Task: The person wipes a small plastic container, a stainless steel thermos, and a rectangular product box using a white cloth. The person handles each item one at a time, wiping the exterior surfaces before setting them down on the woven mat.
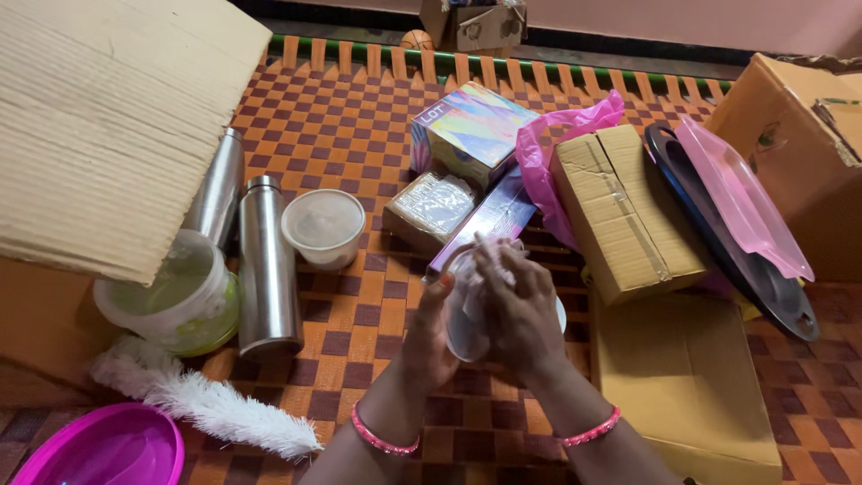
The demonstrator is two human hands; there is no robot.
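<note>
I hold a small white round container point(467, 334) between my hands, over the orange-and-brown checked mat point(359, 305). My left hand point(429, 337) curls around its side and grips it, while my right hand point(519, 310) presses a bunched white cloth point(485, 260) down onto it, fingers closed on the cloth. By my judgement the wiping is under way and not finished: the cloth is still on the container and the container is not set down anywhere.

Just beyond my hands lies a long purple box point(489, 224), with a flat wrapped packet point(433, 207) and a colourful box point(474, 130) behind it. To my left stand a clear lidded tub point(323, 226), two steel bottles point(265, 265), and a green-tinted container point(180, 301); none of them is being handled, and I cannot tell whether they have been cleaned. A white feather duster point(215, 404) and a magenta bowl point(99, 449) lie near my left arm.
</note>
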